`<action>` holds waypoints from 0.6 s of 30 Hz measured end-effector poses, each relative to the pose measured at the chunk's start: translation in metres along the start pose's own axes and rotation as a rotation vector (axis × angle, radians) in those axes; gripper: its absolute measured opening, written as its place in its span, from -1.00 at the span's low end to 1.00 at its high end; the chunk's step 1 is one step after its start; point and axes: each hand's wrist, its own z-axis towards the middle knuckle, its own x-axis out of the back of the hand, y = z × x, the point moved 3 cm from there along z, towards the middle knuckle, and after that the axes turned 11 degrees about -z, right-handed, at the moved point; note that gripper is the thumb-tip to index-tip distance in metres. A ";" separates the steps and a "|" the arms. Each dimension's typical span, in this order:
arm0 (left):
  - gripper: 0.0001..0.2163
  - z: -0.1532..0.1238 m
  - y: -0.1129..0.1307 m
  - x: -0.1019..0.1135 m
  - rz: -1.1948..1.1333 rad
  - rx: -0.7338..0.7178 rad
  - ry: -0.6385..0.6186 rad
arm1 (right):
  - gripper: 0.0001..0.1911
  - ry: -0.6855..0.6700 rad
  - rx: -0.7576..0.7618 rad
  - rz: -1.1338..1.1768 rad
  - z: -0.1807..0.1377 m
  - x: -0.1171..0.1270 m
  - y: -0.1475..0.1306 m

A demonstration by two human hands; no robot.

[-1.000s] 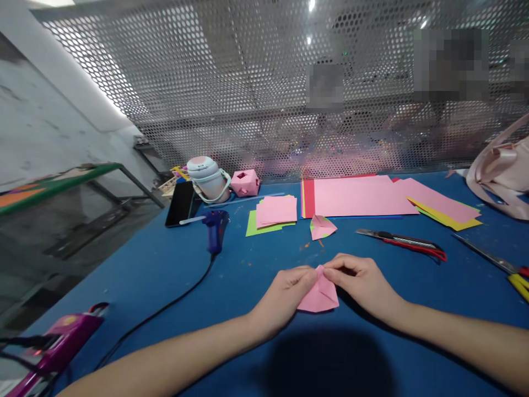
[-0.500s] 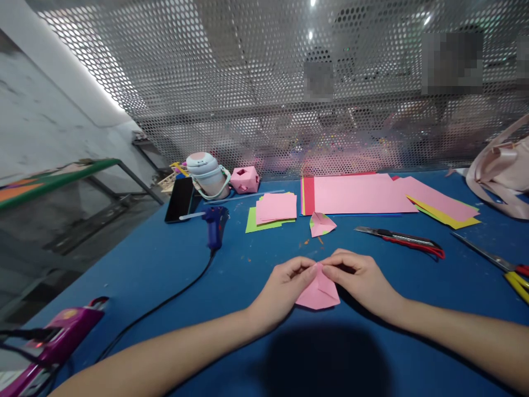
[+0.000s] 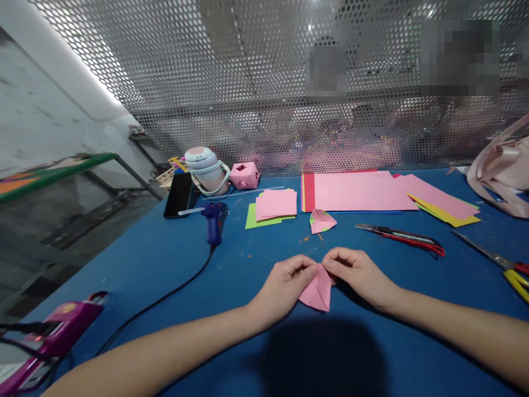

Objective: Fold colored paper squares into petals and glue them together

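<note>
The bare left hand (image 3: 283,289) is pinching the upper left of a folded, pointed piece of pink paper (image 3: 318,293); the bare right hand (image 3: 363,277) is pinching near its tip. The paper is sitting between the 2 hands.

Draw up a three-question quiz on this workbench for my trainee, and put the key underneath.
1. Multiple choice. The left hand pinches: A. the glue gun's nozzle; B. folded pink paper; C. a yellow scissor handle.
2. True or false. In the picture, the utility knife lies to the left of the scissors.
3. Short answer. What stands between the phone and the pink paper shape with the star-like opening?

Key: 1. B. 2. True. 3. The lidded cup.
</note>
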 end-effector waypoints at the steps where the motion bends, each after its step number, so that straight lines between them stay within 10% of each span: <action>1: -0.79 0.000 0.000 0.000 -0.001 -0.003 -0.003 | -0.76 -0.008 0.001 0.010 0.000 0.000 0.000; 18: -0.81 0.000 0.005 -0.001 0.067 -0.034 -0.026 | -0.83 0.017 0.000 -0.168 -0.001 0.000 0.000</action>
